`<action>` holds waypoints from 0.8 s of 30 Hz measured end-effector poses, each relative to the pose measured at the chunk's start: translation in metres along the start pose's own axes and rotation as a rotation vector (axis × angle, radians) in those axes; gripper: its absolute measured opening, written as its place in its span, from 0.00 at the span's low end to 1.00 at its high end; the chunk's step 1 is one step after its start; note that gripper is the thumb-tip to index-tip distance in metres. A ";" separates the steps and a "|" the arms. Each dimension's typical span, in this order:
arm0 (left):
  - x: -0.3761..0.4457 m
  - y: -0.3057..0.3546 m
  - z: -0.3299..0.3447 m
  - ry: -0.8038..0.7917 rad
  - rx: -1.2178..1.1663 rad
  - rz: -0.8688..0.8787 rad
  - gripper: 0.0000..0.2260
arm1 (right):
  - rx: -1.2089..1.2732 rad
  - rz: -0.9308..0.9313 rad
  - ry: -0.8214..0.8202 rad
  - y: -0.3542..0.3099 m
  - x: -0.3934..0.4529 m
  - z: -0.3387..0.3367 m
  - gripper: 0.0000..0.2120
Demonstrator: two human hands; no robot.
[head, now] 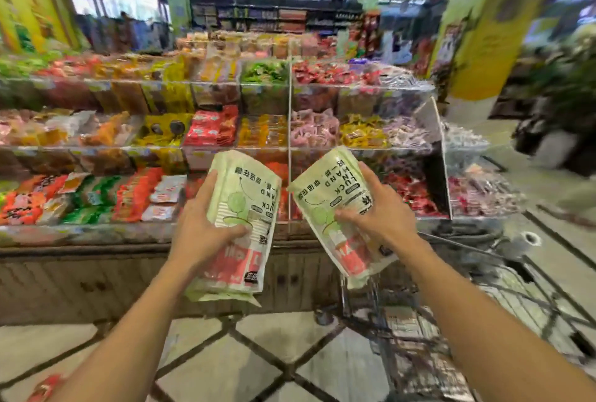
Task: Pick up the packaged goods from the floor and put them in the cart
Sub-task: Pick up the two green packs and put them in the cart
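Packages of pale green goods are being held up at the centre of the frame, one in each hand. The left package (240,227) is being clamped by the left hand (206,224), with the thumb pressed across its printed front and the fingers wrapped behind its left edge. The right package (335,211) is being clamped by the right hand (379,211), the thumb lying on its front and the fingers curled over its right edge. Both grips are being kept closed on the packages; neither grip is standing apart. Both packages are being displayed upside down, with the pink band lowermost, and a narrow gap is being left between them.

The cart (451,321), a wire basket type, is being shown at the lower right of the frame, below and to the right of the right package. The tiled floor (258,353) is being shown along the bottom of the frame. The display shelf (290,105), filled with coloured snack packets in clear bins, is being shown across the middle of the frame behind both packages. The picture is being blurred towards its edges.
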State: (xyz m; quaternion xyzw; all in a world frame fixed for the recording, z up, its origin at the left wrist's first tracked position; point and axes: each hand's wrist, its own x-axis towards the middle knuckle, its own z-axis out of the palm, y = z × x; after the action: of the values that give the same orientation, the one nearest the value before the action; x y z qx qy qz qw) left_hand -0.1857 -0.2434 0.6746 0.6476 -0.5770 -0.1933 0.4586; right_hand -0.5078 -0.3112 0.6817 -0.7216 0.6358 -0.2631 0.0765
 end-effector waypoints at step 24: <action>-0.070 0.168 0.572 -0.496 -0.190 -0.110 0.47 | 0.125 0.784 0.103 0.544 -0.115 -0.111 0.52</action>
State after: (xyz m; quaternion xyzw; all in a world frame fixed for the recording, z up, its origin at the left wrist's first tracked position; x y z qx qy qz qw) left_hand -0.7458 -0.3761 0.5036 0.5649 -0.6148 -0.4242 0.3507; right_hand -1.0439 -0.2740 0.5012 -0.4039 0.8487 -0.2881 0.1830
